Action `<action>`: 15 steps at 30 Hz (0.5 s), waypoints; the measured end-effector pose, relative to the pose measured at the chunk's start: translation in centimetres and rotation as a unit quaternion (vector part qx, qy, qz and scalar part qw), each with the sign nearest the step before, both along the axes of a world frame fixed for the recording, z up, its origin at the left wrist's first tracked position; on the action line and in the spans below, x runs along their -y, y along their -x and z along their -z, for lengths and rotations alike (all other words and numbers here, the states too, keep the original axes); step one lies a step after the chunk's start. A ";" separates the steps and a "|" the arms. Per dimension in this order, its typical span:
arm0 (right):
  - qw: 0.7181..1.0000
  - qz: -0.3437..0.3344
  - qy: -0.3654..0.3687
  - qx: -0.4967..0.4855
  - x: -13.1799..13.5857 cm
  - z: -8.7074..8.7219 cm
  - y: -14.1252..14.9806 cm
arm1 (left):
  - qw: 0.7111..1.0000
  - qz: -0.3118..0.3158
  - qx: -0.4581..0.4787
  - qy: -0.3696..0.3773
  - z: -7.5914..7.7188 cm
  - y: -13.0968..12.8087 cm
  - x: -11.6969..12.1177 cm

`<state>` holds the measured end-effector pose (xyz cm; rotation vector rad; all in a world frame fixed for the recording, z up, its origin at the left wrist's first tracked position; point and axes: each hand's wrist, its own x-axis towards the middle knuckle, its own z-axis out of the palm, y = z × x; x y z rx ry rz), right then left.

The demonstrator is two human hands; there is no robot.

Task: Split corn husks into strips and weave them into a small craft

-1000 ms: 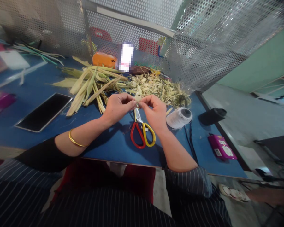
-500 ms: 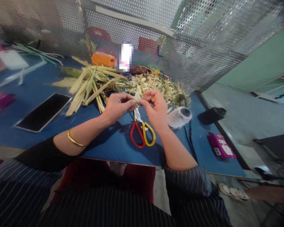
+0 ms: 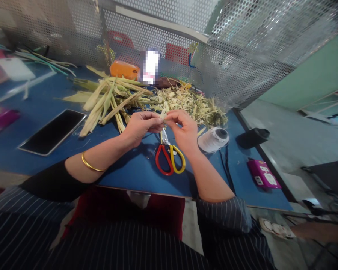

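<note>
Between my fingertips is a small pale piece of corn husk (image 3: 163,113), partly hidden by the fingers. My left hand (image 3: 142,126) pinches it from the left, thumb and forefinger closed. From the other side my right hand (image 3: 183,129) pinches it too, its fingertips touching those of the left. Just below the hands lie scissors (image 3: 171,159) with one red and one yellow handle, their blades pointing away from me. A heap of husk scraps (image 3: 188,103) is right behind the hands, and long dried corn husks (image 3: 101,101) lie to its left. Right of my right hand rests a white thread spool (image 3: 213,140).
On the blue table (image 3: 124,174) a dark-screened phone (image 3: 53,132) lies at left. At right are a black roll (image 3: 252,138) and a purple packet (image 3: 264,173). A perforated metal screen (image 3: 157,28) stands behind, with an orange object (image 3: 124,70) before it. Someone's foot (image 3: 276,228) shows at lower right.
My right fingers lifted slightly off the husk piece half a second ago, showing more of it, and have closed back in against the left fingertips. The scissors and spool stay put.
</note>
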<state>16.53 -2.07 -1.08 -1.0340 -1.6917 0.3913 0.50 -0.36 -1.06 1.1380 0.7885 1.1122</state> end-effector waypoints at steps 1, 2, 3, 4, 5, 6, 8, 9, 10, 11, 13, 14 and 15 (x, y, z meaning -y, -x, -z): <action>1.000 0.000 0.003 -0.003 0.0 0.1 0.0 | 1.000 -0.003 0.002 0.004 0.0 0.0 0.0; 1.000 0.000 0.005 -0.003 -0.1 0.1 0.0 | 1.000 -0.007 0.003 0.008 0.0 0.0 0.0; 1.000 0.001 0.004 -0.001 -0.1 0.2 0.0 | 1.000 -0.011 0.004 0.010 0.0 -0.1 0.1; 1.000 0.004 0.002 0.001 -0.1 0.2 0.0 | 1.000 -0.016 0.003 0.010 -0.1 -0.1 0.1; 1.000 0.008 0.000 0.002 -0.1 0.3 0.0 | 1.000 -0.021 0.001 0.007 -0.1 -0.2 0.1; 1.000 0.010 0.000 0.001 -0.1 0.3 0.0 | 1.000 -0.027 -0.004 0.001 -0.1 -0.2 0.1; 1.000 0.009 0.009 -0.007 0.0 0.2 0.0 | 0.999 -0.037 -0.021 -0.026 -0.1 -0.3 0.2; 1.000 0.008 0.017 -0.010 0.0 0.2 0.1 | 0.998 -0.043 -0.032 -0.044 0.0 -0.3 0.2; 1.000 0.009 0.024 -0.012 0.1 0.1 0.2 | 0.996 -0.047 -0.043 -0.064 0.0 -0.3 0.2; 0.999 0.012 0.030 -0.012 0.2 0.0 0.2 | 0.994 -0.050 -0.054 -0.082 0.0 -0.3 0.1; 0.999 0.021 0.037 -0.010 0.4 -0.1 0.3 | 0.990 -0.052 -0.072 -0.111 0.1 -0.3 0.1; 0.999 0.024 0.040 -0.009 0.5 -0.2 0.4 | 0.988 -0.052 -0.079 -0.119 0.1 -0.2 0.1; 0.999 0.025 0.043 -0.008 0.5 -0.3 0.4 | 0.987 -0.053 -0.085 -0.125 0.1 -0.2 0.2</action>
